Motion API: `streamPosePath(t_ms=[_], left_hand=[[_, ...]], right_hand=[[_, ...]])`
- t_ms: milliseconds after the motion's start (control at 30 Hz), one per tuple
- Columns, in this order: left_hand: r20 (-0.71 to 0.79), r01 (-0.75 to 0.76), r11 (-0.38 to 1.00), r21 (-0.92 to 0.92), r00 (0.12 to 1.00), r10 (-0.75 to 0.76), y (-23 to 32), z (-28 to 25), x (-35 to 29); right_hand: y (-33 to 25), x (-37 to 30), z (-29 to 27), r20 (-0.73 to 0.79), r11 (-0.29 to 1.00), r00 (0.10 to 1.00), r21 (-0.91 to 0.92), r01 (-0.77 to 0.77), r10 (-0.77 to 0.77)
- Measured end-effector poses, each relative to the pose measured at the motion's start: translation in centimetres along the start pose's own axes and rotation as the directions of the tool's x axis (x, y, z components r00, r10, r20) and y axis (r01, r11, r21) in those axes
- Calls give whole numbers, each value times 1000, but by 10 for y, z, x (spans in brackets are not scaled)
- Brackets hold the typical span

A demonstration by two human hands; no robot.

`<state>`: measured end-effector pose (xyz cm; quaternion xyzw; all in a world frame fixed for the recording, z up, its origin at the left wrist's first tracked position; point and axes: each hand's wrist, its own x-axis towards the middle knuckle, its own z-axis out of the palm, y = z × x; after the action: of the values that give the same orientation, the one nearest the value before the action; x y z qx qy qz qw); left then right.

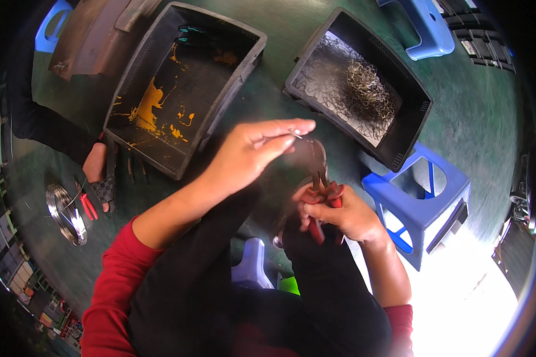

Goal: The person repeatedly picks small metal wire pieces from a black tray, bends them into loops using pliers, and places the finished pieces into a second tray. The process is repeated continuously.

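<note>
My left hand point(253, 149) is raised over my lap and pinches the end of a thin steel wire point(296, 133) between thumb and fingers. My right hand point(345, 215) grips red-handled pliers point(321, 199), jaws pointing up toward the wire. The wire curves down from my left fingers to the plier jaws. Both hands are above my black trousers.
A black crate point(393, 157) with many bent wire pieces lies ahead right; an empty black crate point(232, 98) stained with yellow paint lies ahead left. A blue stool point(420, 205) stands at right. At left, another person's gloved hand point(101, 178) is near a wire coil point(65, 213) and red pliers point(89, 206).
</note>
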<state>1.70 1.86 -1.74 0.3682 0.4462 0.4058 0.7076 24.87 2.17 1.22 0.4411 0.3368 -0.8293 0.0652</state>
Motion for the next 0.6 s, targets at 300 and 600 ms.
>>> streamPosePath(t_ms=[300,600], left_hand=[[187,390,920,28,903,-388,26,-21,12],[174,350,931,-106,928,-329,15,-16,5]], right_hand=[[4,-3,6,-389,757,795,-640,130,-465],[3,-4,2,-256,931,944,-347,112,-209]])
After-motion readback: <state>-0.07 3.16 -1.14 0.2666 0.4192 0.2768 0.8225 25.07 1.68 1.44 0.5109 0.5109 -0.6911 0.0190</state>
